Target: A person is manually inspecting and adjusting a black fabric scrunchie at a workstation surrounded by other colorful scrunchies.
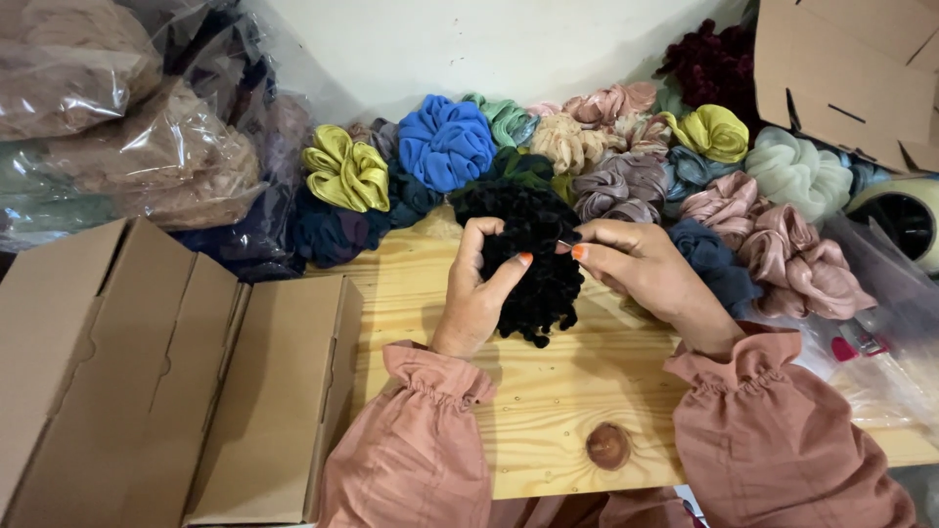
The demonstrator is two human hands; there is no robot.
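Scrunchie [533, 264] — black — pinched between left hand [476, 293] and right hand [641, 269].

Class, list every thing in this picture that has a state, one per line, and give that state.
Black scrunchie: held up between both hands.
Left hand: closed on the scrunchie.
Right hand: pinching a thin pin or needle at the scrunchie.
Cardboard box: lying on the table, flaps open.
Pile of scrunchies: heaped loose along the wall.
Plastic bags: filled, stacked.

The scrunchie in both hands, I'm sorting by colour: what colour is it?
Black; the scrunchie shows plainly in the head view.
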